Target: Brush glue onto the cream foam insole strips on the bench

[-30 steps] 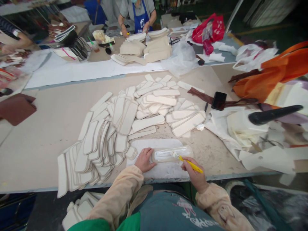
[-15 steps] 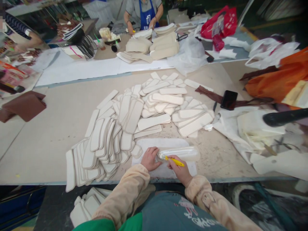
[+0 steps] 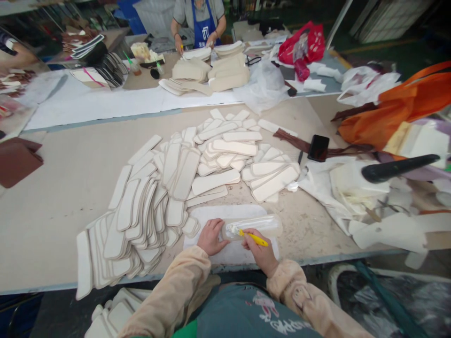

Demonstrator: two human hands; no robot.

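My left hand [image 3: 210, 236] presses down the left end of a long rounded pad piece [image 3: 262, 223] that glistens wet and lies on a white sheet [image 3: 211, 213] at the table's near edge. My right hand [image 3: 261, 252] grips a yellow-handled brush [image 3: 252, 237], whose bristles touch the piece's left part. A large fan of cream, rounded strips [image 3: 176, 183] spreads just beyond and to the left of my hands.
A black phone [image 3: 318, 148] lies on brown straps at right, near white scraps, a black handle [image 3: 398, 168] and an orange bag [image 3: 405, 110]. A brown sheet [image 3: 16, 159] lies far left. Across the table a person in a blue apron [image 3: 200, 21] handles stacked pieces.
My right hand and the brush have moved left along the wet piece, from its middle-right to its left part. My left hand has stayed on the left end.
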